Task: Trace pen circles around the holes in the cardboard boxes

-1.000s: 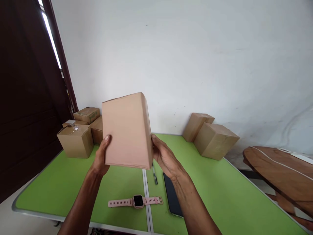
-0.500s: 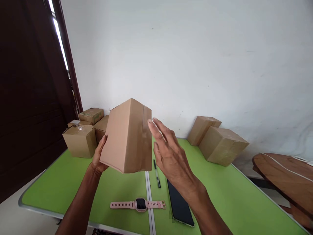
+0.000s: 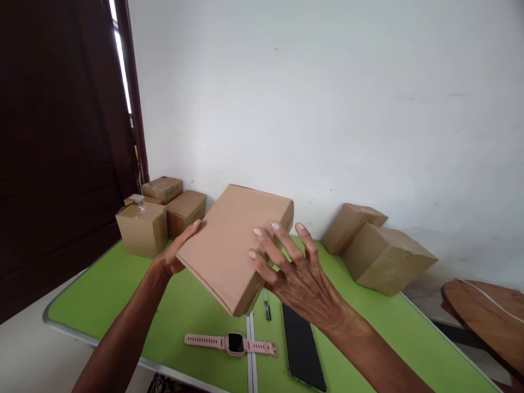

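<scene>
A brown cardboard box [image 3: 229, 245] is held up over the green table, tilted, with a broad plain face turned toward me. My left hand [image 3: 178, 252] grips its left edge, thumb on the face and the other fingers hidden behind. Across the right side of the box reaches my right hand [image 3: 290, 265], fingers spread and bent, the tips at or just over the cardboard; whether they press on it I cannot tell. Below the box lie a pink smartwatch [image 3: 236, 344], a black phone [image 3: 303, 349] and a pen [image 3: 267, 307], partly covered by the box.
Several cardboard boxes [image 3: 143, 232] are grouped at the back left of the green table [image 3: 98, 297]. Two more boxes [image 3: 391, 259] lean together at the back right by the white wall [image 3: 327, 98]. A wooden table [image 3: 487, 308] with a white cable stands at the right.
The box has been turned so its broad face shows instead of the taped side, and tipped lower. My right hand has moved from beside the box to over its face. The view has shifted slightly.
</scene>
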The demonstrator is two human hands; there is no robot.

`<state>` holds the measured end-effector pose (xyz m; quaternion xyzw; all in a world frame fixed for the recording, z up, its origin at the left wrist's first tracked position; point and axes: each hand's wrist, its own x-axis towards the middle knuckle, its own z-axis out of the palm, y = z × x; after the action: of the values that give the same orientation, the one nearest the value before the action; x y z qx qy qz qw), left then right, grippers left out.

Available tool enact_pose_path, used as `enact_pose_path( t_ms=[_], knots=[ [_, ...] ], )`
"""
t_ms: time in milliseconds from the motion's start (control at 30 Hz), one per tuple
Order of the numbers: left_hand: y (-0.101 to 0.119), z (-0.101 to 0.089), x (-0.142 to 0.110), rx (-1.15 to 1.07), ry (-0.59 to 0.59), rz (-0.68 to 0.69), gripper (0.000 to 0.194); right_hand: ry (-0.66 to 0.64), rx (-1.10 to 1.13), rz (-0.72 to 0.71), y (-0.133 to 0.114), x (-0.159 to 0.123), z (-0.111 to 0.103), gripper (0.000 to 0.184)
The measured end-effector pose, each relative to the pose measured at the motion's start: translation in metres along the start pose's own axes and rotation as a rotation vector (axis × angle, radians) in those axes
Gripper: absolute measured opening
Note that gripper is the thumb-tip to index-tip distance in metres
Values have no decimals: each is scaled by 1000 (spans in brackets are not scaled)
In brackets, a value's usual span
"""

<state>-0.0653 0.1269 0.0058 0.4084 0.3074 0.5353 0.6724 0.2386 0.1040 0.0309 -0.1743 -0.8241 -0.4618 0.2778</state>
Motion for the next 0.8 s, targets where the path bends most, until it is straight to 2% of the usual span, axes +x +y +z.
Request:
enact_pose_path(
  t_ms=[100,167,267,367,500,600,733,800],
  knots=[
    [3,7,5,-2,-19,-3,60,82,-20,7,-3,-3,2,64],
    [5,10,9,-9,-13,22,61,131,-44,48,-3,-4,4,63],
    [4,16,13,-24,-8,119,72,190,68,215,0,-4,5,80],
    [3,25,10,22,-70,215,85,212,220,353,3,-5,5,99],
    [4,42,-2,91,-103,248,100,245,307,440,1,-12,7,100],
    [9,54,-12,173,-182,315,111,218,494,668,-6,-21,9,95],
    [14,63,-24,446,-271,518,105,97,888,1036,-19,-33,8,55],
    [14,67,-31,556,-253,559,98,98,1001,1192,-27,-36,7,51]
  ],
)
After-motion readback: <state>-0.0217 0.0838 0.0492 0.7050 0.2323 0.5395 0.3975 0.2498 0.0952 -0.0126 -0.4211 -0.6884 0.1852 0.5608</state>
